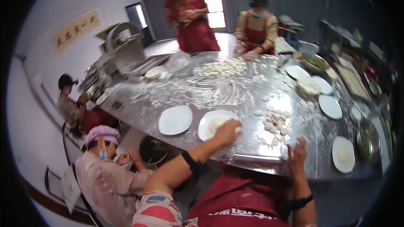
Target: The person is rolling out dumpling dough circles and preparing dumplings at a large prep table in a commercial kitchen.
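Observation:
My left hand (228, 132) is over the right side of a white plate (203, 133), its fingers curled. A pale bit shows by the fingertips, too small to make out. Flat, round dough wrappers (215, 123) lie on that plate, partly covered by the hand. My right hand (297, 153) is at the table's near edge with fingers apart and holds nothing that I can see. Just left of it lies a long shiny bar (257, 158), perhaps a rolling pin. Beyond are several small dough pieces (275, 121) in a loose cluster.
Another white plate (175, 120) sits to the left. At the right are a plate with pale dough (345, 158) and a metal bowl (368, 141). Flour streaks the steel table (168, 94). Two people stand across it; a seated person (107, 176) is close on my left.

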